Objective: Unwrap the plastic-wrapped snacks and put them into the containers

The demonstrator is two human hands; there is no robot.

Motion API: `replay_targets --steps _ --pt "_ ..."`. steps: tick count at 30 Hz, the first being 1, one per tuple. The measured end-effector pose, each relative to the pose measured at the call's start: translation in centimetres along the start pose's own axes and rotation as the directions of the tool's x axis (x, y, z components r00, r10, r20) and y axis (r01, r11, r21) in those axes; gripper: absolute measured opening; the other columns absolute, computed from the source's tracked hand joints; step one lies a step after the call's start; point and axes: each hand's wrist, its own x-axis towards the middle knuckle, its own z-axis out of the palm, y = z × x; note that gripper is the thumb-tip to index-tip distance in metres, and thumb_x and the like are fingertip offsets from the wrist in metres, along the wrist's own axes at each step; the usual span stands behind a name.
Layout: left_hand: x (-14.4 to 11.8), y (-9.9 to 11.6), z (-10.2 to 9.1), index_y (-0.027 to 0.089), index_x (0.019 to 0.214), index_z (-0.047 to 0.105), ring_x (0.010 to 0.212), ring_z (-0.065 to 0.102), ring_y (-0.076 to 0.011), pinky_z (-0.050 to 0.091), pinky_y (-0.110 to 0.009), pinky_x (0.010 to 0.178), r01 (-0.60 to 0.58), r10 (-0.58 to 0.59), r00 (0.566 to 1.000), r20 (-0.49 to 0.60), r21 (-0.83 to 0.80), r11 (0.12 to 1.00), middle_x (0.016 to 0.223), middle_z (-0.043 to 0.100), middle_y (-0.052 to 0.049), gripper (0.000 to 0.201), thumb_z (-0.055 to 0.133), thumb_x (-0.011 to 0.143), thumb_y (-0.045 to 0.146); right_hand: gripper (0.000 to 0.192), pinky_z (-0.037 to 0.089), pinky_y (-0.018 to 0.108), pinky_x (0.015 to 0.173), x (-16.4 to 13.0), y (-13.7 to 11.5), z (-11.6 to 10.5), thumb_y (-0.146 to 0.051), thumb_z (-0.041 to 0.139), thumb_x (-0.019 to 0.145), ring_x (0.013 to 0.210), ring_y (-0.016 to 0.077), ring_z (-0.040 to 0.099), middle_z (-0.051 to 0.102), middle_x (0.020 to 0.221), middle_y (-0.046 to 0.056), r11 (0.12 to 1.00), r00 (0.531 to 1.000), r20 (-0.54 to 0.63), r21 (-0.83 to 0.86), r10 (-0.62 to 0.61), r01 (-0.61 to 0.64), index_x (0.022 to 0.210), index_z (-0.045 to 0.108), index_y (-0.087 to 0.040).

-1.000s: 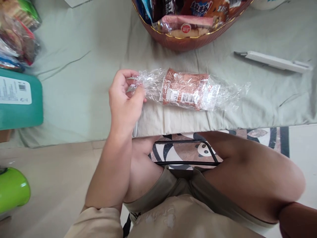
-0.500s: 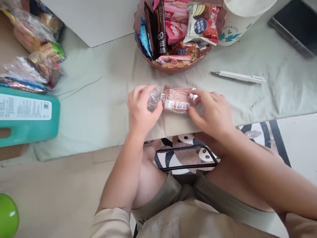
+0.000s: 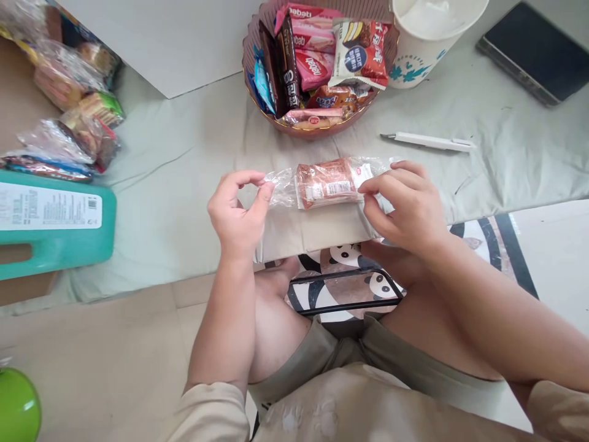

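Overall, clock positions are taken from the wrapped packet, twelve being away from the wearer.

Eight o'clock: lime-green container [image 3: 17, 408], part in view, on the floor side.
Nine o'clock: teal plastic jug [image 3: 83, 252] with a white printed label, at the near edge of the cloth-covered counter [image 3: 161, 215].
Between nine and ten: assorted bagged snacks [image 3: 69, 132], heaped.
Nine o'clock, close in: left hand [image 3: 242, 212]; thumb and index fingers closed together on the clear film at the packet's left end.
Twelve o'clock: pink ribbed bowl [image 3: 317, 133], gold-rimmed, holding pink nabati packets [image 3: 315, 69], dark brown packets [image 3: 288, 70] and a red-and-cream packet [image 3: 361, 55].
Centre: wrapped packet [image 3: 324, 178], reddish-brown, barcoded, lying lengthwise between the hands near the counter's front edge; whether resting or raised cannot be told.
Three o'clock: right hand [image 3: 407, 202]; fingers bent at the packet's right end, a small gap before the thumb; grip on the film cannot be told.
One o'clock: white tub [image 3: 414, 69], teal leaf print, beside the bowl.
Between two and three: white pen-shaped tool [image 3: 427, 141], grey tip towards nine.
Two o'clock: black box [image 3: 536, 52].
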Motion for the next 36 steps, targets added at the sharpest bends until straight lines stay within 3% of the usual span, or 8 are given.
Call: replay_targets --steps 3,7,12,13,18,24,31,36 --pt "-0.4 1.1 -0.8 0.026 0.081 0.072 0.066 0.064 -0.0143 0.054 -0.029 0.061 -0.038 0.04 0.999 0.005 -0.204 0.978 0.072 0.068 0.001 0.01 0.08 0.075 0.023 0.033 0.048 0.041 0.088 -0.6 0.6 -0.4 -0.015 0.048 0.086 0.079 0.0228 0.065 0.071 0.082 0.005 0.991 0.991 0.035 0.036 -0.128 0.127 0.105 0.073 -0.025" --pt "-0.3 2.4 -2.7 0.023 0.074 0.072 0.049 0.057 -0.0105 0.044 -0.023 0.043 0.096 -0.008 0.948 0.317 -0.264 0.96 0.062 0.065 0.0 0.013 0.085 0.074 0.029 0.031 0.04 0.035 0.07 -0.9 0.7 -1.1 -0.017 0.048 0.083 0.069 0.0181 0.058 0.071 0.082 0.004 0.961 0.949 0.153 0.072 -0.274 0.266 0.097 0.074 -0.023" --pt "0.7 2.7 -4.2 0.023 0.091 0.078 0.028 0.04 -0.0087 0.03 -0.022 0.03 0.523 -0.197 0.476 0.857 -0.096 0.847 0.042 0.057 0.002 0.037 0.072 0.088 0.059 0.033 0.024 0.033 0.06 -0.7 -0.1 -1.9 -0.029 0.045 0.094 0.056 0.0136 0.044 0.067 0.068 0.003 0.964 0.894 0.363 0.065 -0.264 0.259 0.071 0.067 -0.021" --pt "0.6 2.6 -4.0 0.023 0.089 0.078 0.028 0.038 -0.0083 0.027 -0.022 0.03 0.52 -0.211 0.453 0.866 -0.064 0.852 0.038 0.052 0.004 0.037 0.071 0.089 0.059 0.035 0.022 0.033 0.06 -0.7 -0.3 -2.1 -0.029 0.045 0.096 0.054 0.0129 0.041 0.068 0.067 0.003 0.971 0.881 0.415 0.031 -0.229 0.237 0.068 0.064 -0.02" --pt "-0.7 3.1 -2.0 0.024 0.086 0.07 0.044 0.048 -0.0099 0.041 -0.025 0.043 0.119 -0.088 0.915 0.393 -0.056 0.991 0.054 0.058 0.005 0.021 0.08 0.082 0.042 0.028 0.014 0.031 0.056 -2.0 -0.9 -2.5 -0.033 0.048 0.098 0.048 0.0138 0.036 0.069 0.063 0.001 0.967 0.862 0.497 -0.155 -0.099 0.2 0.082 0.068 -0.023" --pt "-1.4 3.6 0.0 0.026 0.12 0.069 0.125 0.066 -0.0299 0.051 -0.049 0.11 -0.361 0.188 0.78 0.597 0.182 0.915 0.131 0.072 -0.01 0.041 0.077 0.081 0.02 0.028 0.029 0.032 0.054 -2.8 -2.0 -1.5 -0.028 0.046 0.102 0.06 0.0182 0.056 0.069 0.074 0.002 0.956 0.901 0.339 -0.008 -0.273 0.293 0.103 0.074 -0.023" --pt "-0.8 1.4 2.8 0.022 0.081 0.067 0.086 0.073 -0.0179 0.058 -0.031 0.08 -0.231 0.161 0.818 0.553 0.059 0.971 0.092 0.078 -0.005 0.016 0.058 0.095 0.022 0.03 0.055 0.037 0.093 -3.4 -4.5 0.8 -0.017 0.046 0.101 0.105 0.0246 0.068 0.073 0.119 0.013 0.888 0.886 0.251 0.356 -0.389 0.289 0.117 0.07 -0.011" --pt "-0.3 1.7 3.8 0.022 0.077 0.057 0.093 0.069 -0.0178 0.053 -0.031 0.086 0.005 -0.044 0.926 0.375 0.105 0.994 0.098 0.076 -0.007 0.022 0.051 0.098 0.024 0.022 0.055 0.047 0.089 -3.8 -3.6 1.1 -0.024 0.053 0.098 0.099 0.0302 0.066 0.072 0.104 0.014 0.953 0.967 0.14 0.249 -0.212 0.173 0.107 0.069 -0.013"
